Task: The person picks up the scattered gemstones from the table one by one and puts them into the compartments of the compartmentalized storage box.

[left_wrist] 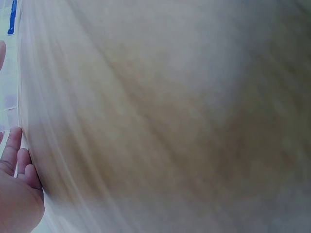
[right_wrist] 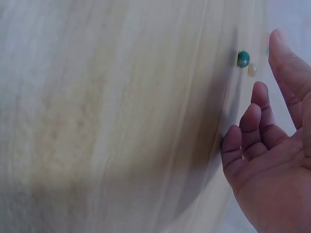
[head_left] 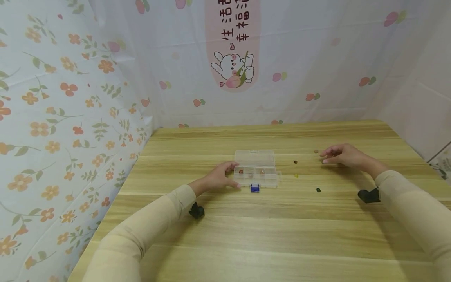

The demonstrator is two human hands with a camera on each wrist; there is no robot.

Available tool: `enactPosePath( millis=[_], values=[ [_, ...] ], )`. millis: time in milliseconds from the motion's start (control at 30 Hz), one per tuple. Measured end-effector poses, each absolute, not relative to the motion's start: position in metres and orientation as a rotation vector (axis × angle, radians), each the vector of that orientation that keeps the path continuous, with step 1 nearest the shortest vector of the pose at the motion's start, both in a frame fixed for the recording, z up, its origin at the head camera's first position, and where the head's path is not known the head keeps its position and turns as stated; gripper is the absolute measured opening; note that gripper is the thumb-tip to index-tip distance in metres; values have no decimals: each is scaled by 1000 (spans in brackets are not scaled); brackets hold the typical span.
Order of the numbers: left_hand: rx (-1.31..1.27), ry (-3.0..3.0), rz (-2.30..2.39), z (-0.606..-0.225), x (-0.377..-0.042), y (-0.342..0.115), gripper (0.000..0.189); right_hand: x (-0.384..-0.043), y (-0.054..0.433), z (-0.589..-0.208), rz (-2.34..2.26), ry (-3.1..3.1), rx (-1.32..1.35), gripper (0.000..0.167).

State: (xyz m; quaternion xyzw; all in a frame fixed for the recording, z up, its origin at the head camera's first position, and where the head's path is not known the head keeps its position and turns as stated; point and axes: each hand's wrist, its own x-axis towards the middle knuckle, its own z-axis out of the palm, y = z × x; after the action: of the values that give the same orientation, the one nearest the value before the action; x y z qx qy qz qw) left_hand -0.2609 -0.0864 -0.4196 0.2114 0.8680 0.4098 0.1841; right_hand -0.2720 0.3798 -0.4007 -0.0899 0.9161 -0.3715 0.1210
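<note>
A clear plastic compartment box [head_left: 255, 182] lies on the table with its lid [head_left: 254, 158] raised at the back and a blue clasp [head_left: 255, 188] in front. Several small beads or stones sit inside, among them a red one [head_left: 241, 171]. My left hand [head_left: 220, 177] holds the box by its left side, thumb at the front corner and fingers toward the back. Above the table on the right hovers my right hand [head_left: 347, 156], its thumb and fingers apart with nothing visible between them. Close to its fingertips lies a tan stone [head_left: 316, 151].
Between box and right hand lie a dark brown stone [head_left: 295, 161], a yellow stone [head_left: 296, 175] and a green stone [head_left: 318, 190]. The wooden table [head_left: 246, 235] meets a printed cloth [head_left: 169, 102] at the back and a floral cloth [head_left: 70, 156] on the left.
</note>
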Motion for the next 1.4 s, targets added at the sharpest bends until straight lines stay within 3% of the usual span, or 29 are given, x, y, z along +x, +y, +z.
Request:
enactPosePath(
  millis=[600,1400],
  values=[
    [583,2467,1131,-418,-259,-86,82,-271,380,-408,-1057,2657,-310,42],
    [573,2451,1152,-416,-258,-85,82,-272,382,-417,-1080,2652,-299,44]
  ],
)
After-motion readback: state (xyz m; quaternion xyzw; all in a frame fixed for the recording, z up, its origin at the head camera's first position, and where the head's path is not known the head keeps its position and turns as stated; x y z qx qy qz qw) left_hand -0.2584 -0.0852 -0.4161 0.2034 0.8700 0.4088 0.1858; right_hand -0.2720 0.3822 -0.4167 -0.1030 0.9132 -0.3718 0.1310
